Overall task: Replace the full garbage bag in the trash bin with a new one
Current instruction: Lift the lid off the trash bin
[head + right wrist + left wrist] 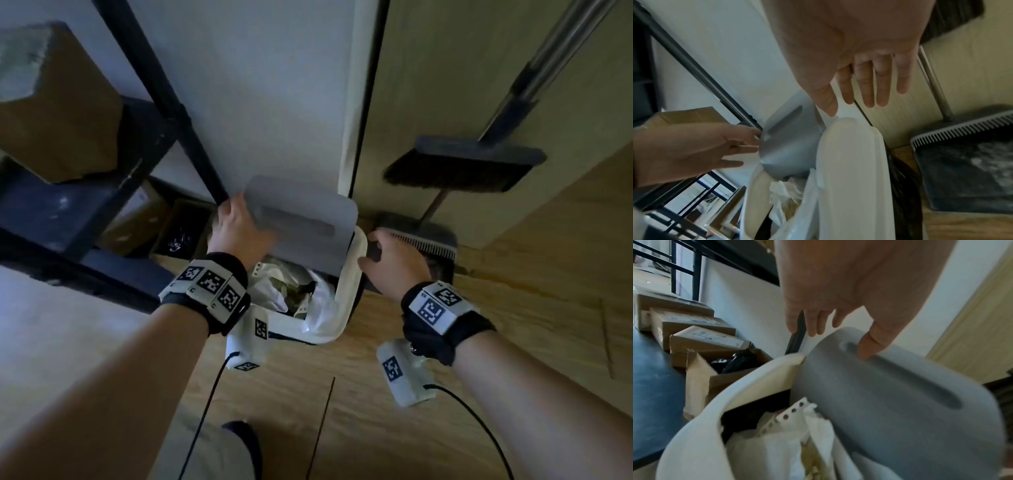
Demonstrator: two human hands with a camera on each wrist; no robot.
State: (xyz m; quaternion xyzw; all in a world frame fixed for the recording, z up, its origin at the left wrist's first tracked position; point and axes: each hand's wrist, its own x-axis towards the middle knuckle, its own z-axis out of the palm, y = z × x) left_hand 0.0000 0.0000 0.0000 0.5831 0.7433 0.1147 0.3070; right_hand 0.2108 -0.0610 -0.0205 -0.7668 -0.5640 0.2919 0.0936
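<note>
A white trash bin (346,301) stands on the floor against the wall, its grey lid (301,222) tilted up. Inside sits a white garbage bag (317,308) stuffed with paper and scraps. My left hand (239,224) grips the lid's left edge; in the left wrist view its thumb presses on the lid (900,402) by the groove while the fingers (812,327) reach behind it. My right hand (387,257) hovers at the bin's right side. In the right wrist view its fingers (867,91) are straight and hold nothing, just above the white rim (849,162).
A broom (459,168) and a dustpan (428,240) lean by the wooden door (479,68) right of the bin. A black metal rack (154,85) with cardboard boxes (705,340) stands to the left. Wooden floor (376,428) lies in front.
</note>
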